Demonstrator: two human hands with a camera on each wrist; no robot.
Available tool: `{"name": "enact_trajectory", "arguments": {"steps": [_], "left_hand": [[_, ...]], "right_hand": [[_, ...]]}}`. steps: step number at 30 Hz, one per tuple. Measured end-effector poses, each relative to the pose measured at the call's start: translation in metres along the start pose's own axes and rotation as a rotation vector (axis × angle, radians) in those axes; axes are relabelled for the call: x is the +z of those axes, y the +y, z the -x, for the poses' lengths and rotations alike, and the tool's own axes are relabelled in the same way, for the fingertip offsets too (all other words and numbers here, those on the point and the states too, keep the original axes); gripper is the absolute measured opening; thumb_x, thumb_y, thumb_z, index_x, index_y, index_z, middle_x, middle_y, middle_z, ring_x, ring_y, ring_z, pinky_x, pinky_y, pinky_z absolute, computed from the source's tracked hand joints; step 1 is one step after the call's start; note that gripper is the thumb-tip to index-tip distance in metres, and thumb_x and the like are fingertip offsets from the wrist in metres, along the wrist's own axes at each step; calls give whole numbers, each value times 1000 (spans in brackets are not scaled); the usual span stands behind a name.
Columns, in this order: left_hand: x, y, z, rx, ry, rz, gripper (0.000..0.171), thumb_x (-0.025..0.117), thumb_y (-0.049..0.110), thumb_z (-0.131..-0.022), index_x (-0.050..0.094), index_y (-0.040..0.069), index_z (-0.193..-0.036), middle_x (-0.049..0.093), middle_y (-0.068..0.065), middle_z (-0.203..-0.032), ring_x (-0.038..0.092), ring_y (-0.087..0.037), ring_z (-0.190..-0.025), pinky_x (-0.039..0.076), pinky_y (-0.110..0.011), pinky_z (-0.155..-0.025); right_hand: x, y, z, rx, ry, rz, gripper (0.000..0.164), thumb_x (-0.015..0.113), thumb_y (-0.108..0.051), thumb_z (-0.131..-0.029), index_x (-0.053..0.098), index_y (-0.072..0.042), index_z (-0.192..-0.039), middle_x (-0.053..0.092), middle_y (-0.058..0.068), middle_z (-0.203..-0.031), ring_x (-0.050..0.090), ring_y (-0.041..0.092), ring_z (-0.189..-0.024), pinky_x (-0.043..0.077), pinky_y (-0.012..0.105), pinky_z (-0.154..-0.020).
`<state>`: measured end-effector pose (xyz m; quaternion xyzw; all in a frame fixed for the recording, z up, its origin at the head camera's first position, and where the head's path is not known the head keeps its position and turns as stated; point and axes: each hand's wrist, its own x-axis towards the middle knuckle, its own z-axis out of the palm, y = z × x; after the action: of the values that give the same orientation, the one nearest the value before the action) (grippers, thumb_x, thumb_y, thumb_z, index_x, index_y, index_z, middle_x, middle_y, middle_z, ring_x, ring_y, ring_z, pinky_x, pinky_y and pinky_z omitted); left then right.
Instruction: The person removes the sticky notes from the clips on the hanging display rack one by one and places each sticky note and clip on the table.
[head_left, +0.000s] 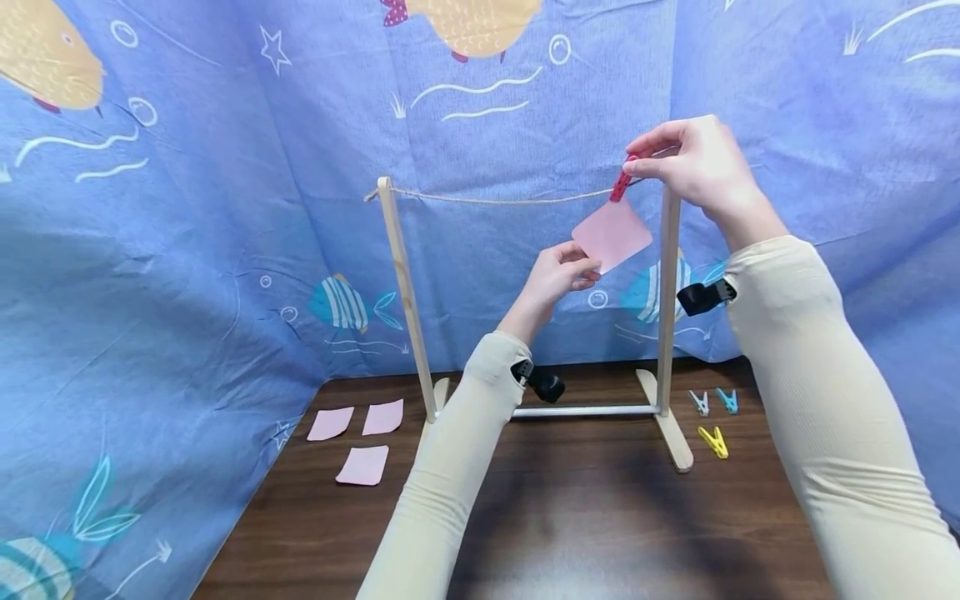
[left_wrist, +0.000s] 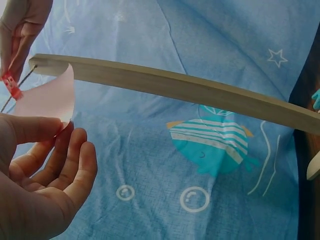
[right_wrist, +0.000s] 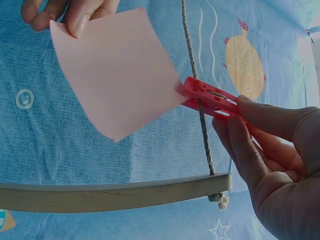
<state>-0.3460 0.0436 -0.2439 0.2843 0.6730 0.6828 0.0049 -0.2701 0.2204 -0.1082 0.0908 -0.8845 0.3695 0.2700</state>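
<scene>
My right hand pinches a red clothespin between thumb and fingers near the right end of the string. The clothespin's tip is at one corner of a pink paper square, and the string passes through the clothespin in the right wrist view. My left hand pinches the opposite, lower corner of that paper between thumb and forefinger, its other fingers loosely bent in the left wrist view. The paper hangs tilted just left of the wooden right post.
Three pink paper squares lie at the table's left. White, light blue and yellow clothespins lie right of the stand's foot. The left post and a pale crossbar complete the stand, before a blue fish-print curtain.
</scene>
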Motion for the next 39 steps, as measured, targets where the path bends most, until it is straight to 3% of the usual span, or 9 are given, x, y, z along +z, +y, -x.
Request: {"name": "enact_trajectory", "arguments": {"steps": [8, 14, 17, 22, 26, 31, 39], "left_hand": [[-8, -3, 8, -15, -43, -49, 9, 67, 8, -97, 67, 0, -100, 70, -6, -90, 68, -19, -82, 59, -36, -84], [-24, -3, 24, -27, -107, -117, 12, 65, 10, -99, 66, -1, -105, 69, -9, -95, 65, -40, -102, 58, -31, -82], [-36, -2, 32, -21, -128, -137, 13, 63, 8, -100, 64, -3, -107, 68, -10, -94, 65, -40, -100, 58, -30, -81], [-62, 2, 48, 13, -106, -159, 13, 64, 6, -98, 64, -4, -106, 66, -8, -89, 65, -21, -84, 58, -37, -85], [-90, 9, 65, 28, -47, -195, 17, 64, 6, -99, 65, -6, -110, 67, -10, -92, 64, -15, -83, 56, -43, -90], [-137, 18, 96, 47, 68, -295, 25, 63, 5, -98, 64, -11, -117, 69, -13, -98, 65, -11, -82, 57, -33, -86], [-228, 26, 175, 80, 333, -463, 28, 66, 7, -97, 63, -16, -114, 67, 6, -84, 62, -2, -76, 54, -19, -75]], "right_hand": [[-1, -2, 1, -27, 99, -183, 35, 77, -25, -91, 72, -11, -123, 69, -18, -89, 63, 0, -89, 44, 23, -88], [-3, 0, 6, -32, 109, -228, 37, 77, -27, -91, 72, -12, -124, 69, -16, -92, 62, 6, -96, 42, 24, -91], [-6, 3, 7, -29, 122, -255, 38, 78, -26, -90, 72, -12, -124, 70, -16, -92, 61, 8, -97, 41, 24, -93], [-9, 8, 8, -27, 160, -360, 36, 82, -21, -86, 75, -11, -120, 71, -17, -88, 63, 6, -94, 43, 20, -93], [-13, 12, 10, -40, 190, -479, 33, 85, -16, -82, 77, -12, -114, 73, -13, -87, 66, 5, -92, 45, 14, -87], [-24, 23, 21, -60, 216, -552, 36, 86, -11, -80, 77, -9, -115, 75, -9, -90, 69, 4, -89, 46, 11, -81], [-43, 61, 56, -38, 288, -604, 36, 83, -1, -80, 76, -7, -115, 75, -8, -93, 69, 1, -87, 48, 7, -76]]}}
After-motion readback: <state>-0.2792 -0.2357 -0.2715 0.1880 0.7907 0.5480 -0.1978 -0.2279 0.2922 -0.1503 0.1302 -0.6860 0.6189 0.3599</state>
